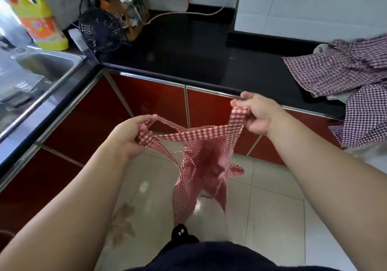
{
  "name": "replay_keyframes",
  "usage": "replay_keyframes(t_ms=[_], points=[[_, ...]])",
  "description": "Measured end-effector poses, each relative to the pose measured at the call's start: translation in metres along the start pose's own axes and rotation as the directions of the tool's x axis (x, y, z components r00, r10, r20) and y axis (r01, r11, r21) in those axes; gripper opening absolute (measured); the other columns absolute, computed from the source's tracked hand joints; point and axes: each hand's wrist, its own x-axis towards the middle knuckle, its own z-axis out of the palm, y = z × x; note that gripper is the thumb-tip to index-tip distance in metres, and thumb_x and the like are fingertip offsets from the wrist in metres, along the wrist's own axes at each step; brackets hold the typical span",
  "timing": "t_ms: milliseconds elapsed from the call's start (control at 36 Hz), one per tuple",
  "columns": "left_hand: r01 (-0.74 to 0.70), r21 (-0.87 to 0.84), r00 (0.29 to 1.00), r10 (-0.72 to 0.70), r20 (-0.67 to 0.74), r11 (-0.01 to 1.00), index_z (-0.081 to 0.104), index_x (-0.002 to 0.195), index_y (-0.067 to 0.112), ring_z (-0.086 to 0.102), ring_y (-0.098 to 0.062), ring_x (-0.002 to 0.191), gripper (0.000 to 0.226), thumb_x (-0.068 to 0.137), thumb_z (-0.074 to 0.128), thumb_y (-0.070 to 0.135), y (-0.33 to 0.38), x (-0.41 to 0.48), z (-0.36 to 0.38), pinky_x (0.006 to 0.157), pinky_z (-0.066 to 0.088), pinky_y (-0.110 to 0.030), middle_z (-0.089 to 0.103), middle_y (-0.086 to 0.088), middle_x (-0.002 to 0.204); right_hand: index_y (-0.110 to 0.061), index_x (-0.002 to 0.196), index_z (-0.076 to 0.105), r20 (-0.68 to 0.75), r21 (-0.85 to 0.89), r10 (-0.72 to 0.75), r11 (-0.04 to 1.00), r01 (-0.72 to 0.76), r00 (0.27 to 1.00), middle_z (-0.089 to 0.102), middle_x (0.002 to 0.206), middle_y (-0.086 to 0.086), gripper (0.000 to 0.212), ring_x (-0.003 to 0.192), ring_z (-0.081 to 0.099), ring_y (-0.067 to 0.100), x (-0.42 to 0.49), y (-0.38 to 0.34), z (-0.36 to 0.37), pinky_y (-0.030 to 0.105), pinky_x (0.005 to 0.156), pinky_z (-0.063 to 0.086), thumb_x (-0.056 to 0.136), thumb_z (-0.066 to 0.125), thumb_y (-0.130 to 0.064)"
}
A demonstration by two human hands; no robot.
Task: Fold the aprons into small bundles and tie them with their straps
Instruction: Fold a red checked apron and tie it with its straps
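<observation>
A red and white checked apron (201, 166) hangs in the air in front of the red cabinets, its lower part dangling toward the floor. My left hand (129, 136) grips the left top corner and neck strap, fingers curled round the cloth. My right hand (257, 113) grips the right top strap, held a little higher near the counter edge. Thin ties trail loose from the apron's sides. Two purple checked aprons (335, 70) lie crumpled on the black counter at the right, one drooping over the edge.
The black counter (188, 47) runs across the back, with a small black fan (100, 30) and a yellow detergent bottle (39, 19) at the left. A steel sink (41, 65) sits far left. Pale floor tiles (272, 208) lie below.
</observation>
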Motion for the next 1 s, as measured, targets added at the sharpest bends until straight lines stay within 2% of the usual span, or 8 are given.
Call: replay_keyframes(t_ms=[111,278,361,528,639,722,861,1000], points=[[-0.165,-0.070,0.986,0.166,0.000,0.984,0.063,0.096,0.015,0.045,0.001,0.039,0.016,0.093,0.053,0.003,0.011,0.004,-0.009,0.042,0.042,-0.013,0.054,0.004,0.068,-0.020,0.113,0.054,-0.034,-0.332,-0.182,0.930,0.161,0.983,0.063,0.111,0.012,0.038,0.069,0.053,0.010,0.005,0.005,0.008,0.023,0.053,0.042,0.090,0.050,0.009],[-0.157,-0.191,0.965,0.191,0.178,0.969,0.052,0.079,0.008,0.050,-0.012,0.061,0.014,0.084,0.041,0.001,0.036,-0.009,-0.008,0.069,0.045,-0.027,0.050,-0.003,0.072,-0.016,0.102,0.056,0.013,-0.431,-0.436,0.810,0.398,0.900,0.066,0.093,0.007,0.028,0.087,0.063,0.015,0.003,0.004,0.029,0.030,0.078,0.049,0.085,0.054,0.005],[-0.018,0.000,0.987,0.018,0.161,1.000,0.053,0.073,0.004,0.050,-0.011,0.042,0.017,0.086,0.051,0.015,0.049,-0.013,-0.011,0.042,0.042,-0.016,0.051,-0.004,0.057,-0.017,0.076,0.055,0.004,-0.104,-0.295,0.950,0.294,0.955,0.060,0.067,0.002,0.017,0.062,0.056,0.012,0.005,-0.001,0.040,0.027,0.061,0.044,0.087,0.060,-0.005],[0.239,0.280,0.965,-0.259,0.039,0.930,0.051,0.072,0.008,0.036,0.000,0.028,0.021,0.085,0.067,0.014,0.065,0.004,-0.032,0.024,0.022,-0.010,0.052,-0.002,0.047,-0.012,0.078,0.058,-0.195,-0.328,-0.063,0.945,-0.005,0.979,0.058,0.082,0.007,0.016,0.075,0.058,0.017,0.013,0.003,0.054,0.030,0.069,0.046,0.083,0.066,0.001],[0.007,0.224,0.997,-0.022,0.068,0.975,0.058,0.076,0.009,0.032,-0.001,0.028,0.016,0.093,0.058,0.009,0.078,0.018,-0.032,0.026,0.019,-0.010,0.048,0.005,0.045,-0.023,0.090,0.057,-0.090,-0.432,-0.474,0.811,0.394,0.876,0.062,0.101,0.006,0.016,0.086,0.060,0.017,0.020,0.008,0.068,0.027,0.071,0.049,0.089,0.061,-0.008],[-0.232,0.126,0.964,0.246,-0.105,0.964,0.064,0.093,0.011,0.037,-0.002,0.028,0.008,0.095,0.057,0.008,0.083,0.036,-0.034,0.029,0.029,-0.012,0.051,0.006,0.042,-0.015,0.111,0.057,-0.075,-0.544,-0.509,0.741,0.393,0.858,0.059,0.106,0.005,0.023,0.082,0.057,0.013,0.026,0.007,0.073,0.023,0.061,0.045,0.089,0.061,-0.009],[0.190,0.155,0.978,-0.174,-0.113,0.969,0.050,0.074,0.001,0.056,-0.016,0.042,0.029,0.101,0.045,0.008,0.083,0.039,-0.029,0.028,0.044,-0.025,0.055,-0.008,0.059,-0.021,0.116,0.049,-0.017,-0.494,-0.487,0.763,0.416,0.873,0.059,0.112,0.006,0.032,0.087,0.059,0.013,0.034,0.001,0.077,0.022,0.060,0.042,0.089,0.064,-0.015],[0.263,0.140,0.959,-0.275,0.071,0.955,0.054,0.087,-0.004,0.061,-0.017,0.060,0.033,0.088,0.065,0.027,0.101,0.036,-0.005,0.051,0.057,-0.029,0.063,-0.018,0.070,-0.018,0.126,0.047,0.010,-0.502,-0.499,0.747,0.435,0.867,0.056,0.109,0.004,0.039,0.073,0.055,0.007,0.047,-0.026,0.082,0.014,0.046,0.040,0.091,0.063,-0.012]])
